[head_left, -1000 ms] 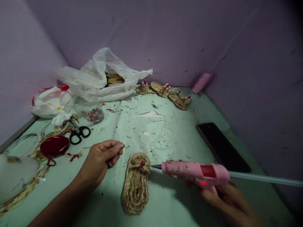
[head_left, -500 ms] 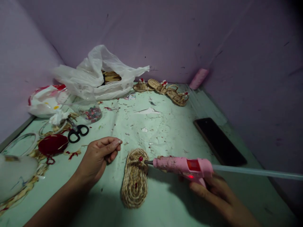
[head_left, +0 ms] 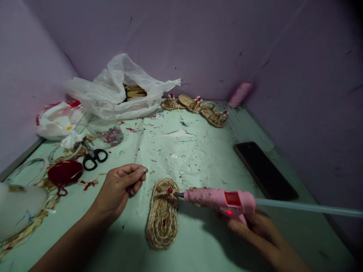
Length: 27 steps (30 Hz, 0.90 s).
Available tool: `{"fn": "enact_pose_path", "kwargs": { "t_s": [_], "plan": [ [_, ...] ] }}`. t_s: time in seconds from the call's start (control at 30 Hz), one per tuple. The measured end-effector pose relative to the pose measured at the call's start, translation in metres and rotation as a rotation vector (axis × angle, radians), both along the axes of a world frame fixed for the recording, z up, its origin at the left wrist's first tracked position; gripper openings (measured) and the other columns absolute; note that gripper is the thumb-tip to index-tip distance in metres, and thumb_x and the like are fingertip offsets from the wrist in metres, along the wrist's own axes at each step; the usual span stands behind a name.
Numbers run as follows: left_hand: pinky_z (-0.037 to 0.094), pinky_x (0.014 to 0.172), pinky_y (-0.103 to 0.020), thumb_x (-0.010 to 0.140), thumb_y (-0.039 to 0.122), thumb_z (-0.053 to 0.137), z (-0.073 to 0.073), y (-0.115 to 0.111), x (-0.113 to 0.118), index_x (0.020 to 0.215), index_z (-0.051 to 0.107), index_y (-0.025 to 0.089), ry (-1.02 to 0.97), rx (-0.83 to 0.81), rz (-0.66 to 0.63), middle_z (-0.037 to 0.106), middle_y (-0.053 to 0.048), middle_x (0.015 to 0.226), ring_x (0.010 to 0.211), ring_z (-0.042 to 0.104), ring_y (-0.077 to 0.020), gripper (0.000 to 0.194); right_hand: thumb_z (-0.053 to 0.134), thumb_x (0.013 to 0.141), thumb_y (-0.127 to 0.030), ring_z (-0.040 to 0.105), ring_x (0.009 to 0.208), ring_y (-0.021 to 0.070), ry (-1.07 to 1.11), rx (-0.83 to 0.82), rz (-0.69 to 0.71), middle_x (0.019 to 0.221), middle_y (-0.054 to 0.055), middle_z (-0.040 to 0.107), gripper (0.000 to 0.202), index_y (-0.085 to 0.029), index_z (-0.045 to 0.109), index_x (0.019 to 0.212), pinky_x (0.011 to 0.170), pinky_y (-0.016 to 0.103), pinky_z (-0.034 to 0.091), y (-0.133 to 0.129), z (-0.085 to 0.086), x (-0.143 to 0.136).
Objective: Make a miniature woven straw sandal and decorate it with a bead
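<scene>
A small woven straw slipper (head_left: 162, 223) lies flat in front of me, with a red bead (head_left: 170, 190) near its far end. My right hand (head_left: 255, 230) grips a pink hot glue gun (head_left: 218, 199) by its handle. The gun's metal nozzle points left and sits at the slipper's edge, close to the bead; its red light is lit and a long clear glue stick (head_left: 306, 207) sticks out the back. Just left of the slipper, my left hand (head_left: 120, 189) pinches something tiny and whitish, perhaps a bead, between thumb and forefinger.
Finished-looking woven slippers (head_left: 198, 107) with red and white beads lie at the back. A phone (head_left: 265, 170) rests on the right. To the left are black-handled scissors (head_left: 95, 159), a bead container (head_left: 110, 134), dark red yarn (head_left: 65, 172) and a white plastic bag (head_left: 113, 90).
The whole view has shifted very slightly. Both hands, the glue gun and the slipper keep the same positions relative to each other.
</scene>
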<state>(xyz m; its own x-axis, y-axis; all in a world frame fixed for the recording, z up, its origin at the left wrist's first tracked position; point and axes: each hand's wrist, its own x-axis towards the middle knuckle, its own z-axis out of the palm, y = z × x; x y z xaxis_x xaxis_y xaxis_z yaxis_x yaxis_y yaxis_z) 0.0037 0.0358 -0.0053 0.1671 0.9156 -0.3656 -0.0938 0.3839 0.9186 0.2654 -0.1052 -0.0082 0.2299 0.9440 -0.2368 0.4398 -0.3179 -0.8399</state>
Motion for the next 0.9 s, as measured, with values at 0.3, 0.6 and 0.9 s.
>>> {"fn": "enact_pose_path", "kwargs": {
  "t_s": [0.3, 0.6, 0.9],
  "plan": [
    [0.022, 0.039, -0.018, 0.061, 0.025, 0.071, 0.0022, -0.0002, 0.0006, 0.065, 0.066, 0.011, -0.008, 0.007, 0.012, 0.059, -0.001, 0.057, 0.040, 0.039, -0.0037, 0.015, 0.055, 0.073, -0.048, 0.064, 0.069, 0.0222, -0.015, -0.016, 0.027, 0.076, 0.005, 0.070, 0.030, -0.024, 0.071, 0.083, 0.065, 0.033, 0.055, 0.0038, 0.0083, -0.0019],
    [0.023, 0.040, -0.017, 0.062, 0.025, 0.071, 0.0022, -0.0009, 0.0001, 0.064, 0.066, 0.012, -0.009, -0.001, 0.009, 0.059, 0.000, 0.057, 0.040, 0.040, -0.0029, 0.015, 0.057, 0.071, -0.049, 0.062, 0.069, 0.0225, -0.030, -0.028, -0.014, 0.072, 0.005, 0.067, 0.030, -0.024, 0.072, 0.081, 0.065, 0.034, 0.055, 0.0018, 0.0051, -0.0011],
    [0.023, 0.040, -0.017, 0.063, 0.024, 0.071, 0.0008, 0.0002, 0.0003, 0.066, 0.066, 0.012, -0.006, -0.003, 0.009, 0.059, 0.000, 0.058, 0.040, 0.040, -0.0029, 0.014, 0.057, 0.072, -0.047, 0.063, 0.072, 0.0222, -0.006, -0.025, 0.000, 0.079, 0.005, 0.069, 0.030, -0.025, 0.071, 0.087, 0.069, 0.034, 0.054, 0.0008, 0.0043, 0.0011]
  ]
}}
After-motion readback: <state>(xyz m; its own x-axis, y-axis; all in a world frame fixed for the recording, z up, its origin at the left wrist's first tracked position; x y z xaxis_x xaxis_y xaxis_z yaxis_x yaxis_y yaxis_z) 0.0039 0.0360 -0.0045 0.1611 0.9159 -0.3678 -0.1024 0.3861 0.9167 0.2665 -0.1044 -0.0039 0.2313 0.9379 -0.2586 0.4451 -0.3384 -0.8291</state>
